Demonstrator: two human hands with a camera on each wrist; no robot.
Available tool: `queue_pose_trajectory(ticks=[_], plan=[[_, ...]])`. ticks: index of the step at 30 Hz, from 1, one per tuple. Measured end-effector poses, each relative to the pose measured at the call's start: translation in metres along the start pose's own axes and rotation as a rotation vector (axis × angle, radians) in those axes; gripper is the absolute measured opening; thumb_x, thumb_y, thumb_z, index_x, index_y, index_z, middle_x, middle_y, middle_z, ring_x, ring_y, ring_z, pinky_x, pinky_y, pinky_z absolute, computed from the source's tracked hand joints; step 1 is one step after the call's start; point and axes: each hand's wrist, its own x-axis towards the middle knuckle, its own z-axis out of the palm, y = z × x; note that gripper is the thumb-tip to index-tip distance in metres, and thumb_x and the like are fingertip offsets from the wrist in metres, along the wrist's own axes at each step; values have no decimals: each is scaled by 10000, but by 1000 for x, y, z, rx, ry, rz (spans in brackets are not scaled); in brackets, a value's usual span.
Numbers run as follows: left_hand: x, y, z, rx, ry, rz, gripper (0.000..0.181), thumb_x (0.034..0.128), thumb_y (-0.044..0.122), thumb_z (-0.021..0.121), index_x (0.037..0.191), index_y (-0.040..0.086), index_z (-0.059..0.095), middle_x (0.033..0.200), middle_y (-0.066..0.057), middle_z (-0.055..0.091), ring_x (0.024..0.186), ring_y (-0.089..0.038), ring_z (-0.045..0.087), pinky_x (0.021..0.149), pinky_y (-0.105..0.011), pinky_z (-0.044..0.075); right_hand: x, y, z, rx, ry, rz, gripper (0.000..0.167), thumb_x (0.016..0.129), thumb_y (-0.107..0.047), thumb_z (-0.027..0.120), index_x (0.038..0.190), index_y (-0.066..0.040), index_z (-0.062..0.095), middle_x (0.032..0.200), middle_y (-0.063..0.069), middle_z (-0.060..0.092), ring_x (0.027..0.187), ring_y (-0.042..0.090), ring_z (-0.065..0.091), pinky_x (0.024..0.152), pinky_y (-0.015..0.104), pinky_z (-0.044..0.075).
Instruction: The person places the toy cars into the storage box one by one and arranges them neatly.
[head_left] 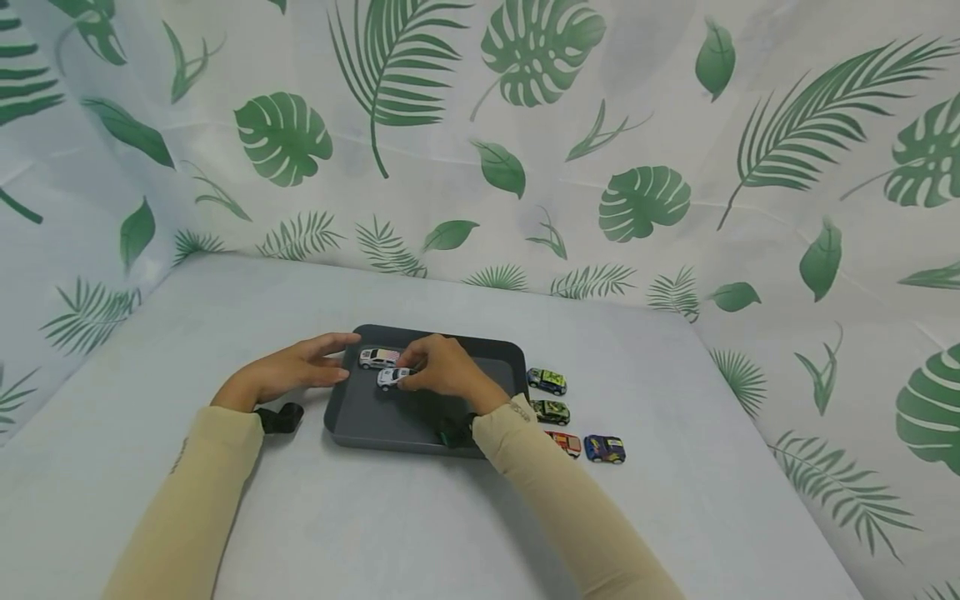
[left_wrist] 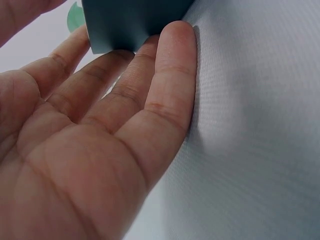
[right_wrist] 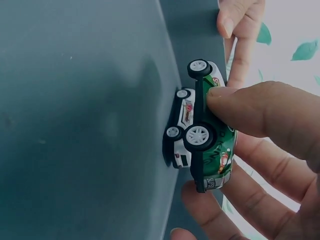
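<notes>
A toy car with a white front and green side (right_wrist: 216, 145) is pinched between the thumb and fingers of my right hand (head_left: 453, 375). It hangs over the left part of a dark grey tray (head_left: 363, 421). A second toy car, white with coloured markings (head_left: 378, 358), rests in the tray near its far left corner, just beyond the held one. At the tray's left side, my left hand (head_left: 288, 368) touches the outer wall with extended fingers (left_wrist: 172, 75); it grips no car.
Right of the tray lie several toy cars: a yellow-green and blue one (head_left: 547, 381), a dark green one (head_left: 551, 412), a red-orange one (head_left: 567, 443) partly behind my sleeve, and a blue-purple one (head_left: 605, 449). A leaf-print curtain (head_left: 450, 192) hangs behind the white table (head_left: 315, 517).
</notes>
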Motion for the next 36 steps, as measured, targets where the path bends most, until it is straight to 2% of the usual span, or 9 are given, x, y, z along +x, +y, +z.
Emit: queue_pose_trajectory(ticks=[10, 24, 36], plan=[[1, -2, 1, -10, -2, 12, 773, 1091, 174, 666, 1708, 18, 228, 1769, -302, 111, 1592, -573, 189, 1243, -654, 328, 10, -4, 7, -15, -21, -7, 252, 925, -94, 868, 1167, -55, 811, 1156, 78, 802, 1168, 281, 732, 978, 390, 601], [-1, 0, 0, -25, -6, 7, 770, 1093, 159, 661, 1711, 21, 222, 1773, -292, 108, 1598, -556, 194, 1244, -645, 332, 23, -17, 13, -28, -45, 36, 237, 918, -105, 883, 1143, -68, 817, 1220, 88, 796, 1219, 276, 721, 1037, 424, 581], [0, -2, -1, -32, -6, 11, 777, 1085, 166, 672, 1705, 14, 230, 1778, -286, 98, 1603, -556, 173, 1252, -662, 303, 31, -19, 23, -65, -64, 19, 214, 911, -112, 889, 1111, -79, 820, 1180, 75, 803, 1172, 264, 728, 1006, 422, 587]])
